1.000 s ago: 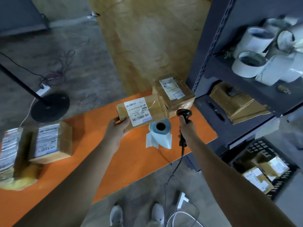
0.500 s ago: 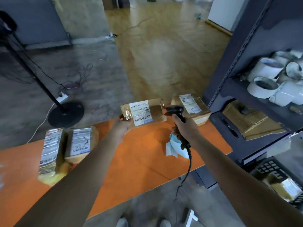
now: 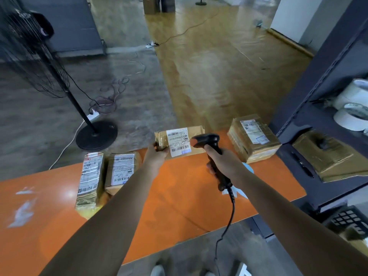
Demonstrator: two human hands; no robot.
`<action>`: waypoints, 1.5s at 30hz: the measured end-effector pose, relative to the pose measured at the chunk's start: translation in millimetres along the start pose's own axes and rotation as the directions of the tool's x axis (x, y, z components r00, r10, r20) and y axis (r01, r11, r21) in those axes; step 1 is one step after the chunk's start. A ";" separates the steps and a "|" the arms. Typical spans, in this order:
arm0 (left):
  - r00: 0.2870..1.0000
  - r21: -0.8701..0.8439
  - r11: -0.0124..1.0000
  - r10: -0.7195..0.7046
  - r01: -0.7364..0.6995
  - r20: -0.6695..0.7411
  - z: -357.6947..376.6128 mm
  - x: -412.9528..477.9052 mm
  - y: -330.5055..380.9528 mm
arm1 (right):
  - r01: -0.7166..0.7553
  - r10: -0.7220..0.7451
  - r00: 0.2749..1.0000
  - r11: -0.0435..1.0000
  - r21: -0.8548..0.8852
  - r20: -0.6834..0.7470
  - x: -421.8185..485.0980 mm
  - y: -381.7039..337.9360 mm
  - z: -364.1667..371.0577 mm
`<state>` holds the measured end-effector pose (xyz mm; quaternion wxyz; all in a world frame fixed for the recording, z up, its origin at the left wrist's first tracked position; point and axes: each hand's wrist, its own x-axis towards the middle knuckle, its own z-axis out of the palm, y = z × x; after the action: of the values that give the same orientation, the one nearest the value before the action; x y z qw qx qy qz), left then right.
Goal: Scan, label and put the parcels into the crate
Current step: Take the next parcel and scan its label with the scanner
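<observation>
Orange worktop below both arms, bare floor beyond, dark shelf at right. Scanning step, by the look of it, with labelling and crating not yet done. Parcel held up over the worktop's far edge by the left hand, white label facing the camera. Scanner in the right hand, nose just beside the label's right edge, seemingly not touching. To do it well: hold the parcel flat and steady, aim the nose square at one barcode, back off a little if too close to read, tilt away from glare off the tape. Left fingers curled round the parcel's left end, thumb on the front, the rest hidden behind. Right fingers wrapped close round the scanner's handle, forefinger up by the trigger; pressed or not, cannot tell. More parcels on the worktop: a pair side by side at left, a box at right. Crate low at right, under the shelf, well apart from the held parcel.
</observation>
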<state>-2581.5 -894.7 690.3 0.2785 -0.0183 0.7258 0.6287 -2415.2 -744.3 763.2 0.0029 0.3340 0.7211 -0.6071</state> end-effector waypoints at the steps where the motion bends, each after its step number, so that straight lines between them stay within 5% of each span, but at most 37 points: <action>1: 1.000 -0.004 1.000 -0.005 0.005 -0.002 -1.8 2.6 -1.8 | -0.007 0.007 1.000 1.000 0.007 0.010 -0.3 -0.8 1.0; 23: 0.993 0.051 0.993 -0.104 0.107 -0.050 -8.2 27.6 -19.8 | -0.054 0.054 0.997 0.999 -0.001 0.064 6.8 -3.6 10.7; 34: 0.985 0.085 0.981 -0.174 0.173 0.000 8.4 24.0 -42.6 | -0.101 0.106 0.983 0.994 0.040 -0.152 7.8 16.8 6.3; 45: 0.985 0.328 0.932 -0.170 0.152 0.025 34.7 12.2 -83.6 | -0.226 0.237 0.928 0.971 0.073 -0.286 12.4 62.0 -0.1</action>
<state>-2547.1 -876.2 607.8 0.3474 -0.0151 0.8077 0.4761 -2394.6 -735.9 704.0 -0.0388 0.5028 0.6572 -0.5602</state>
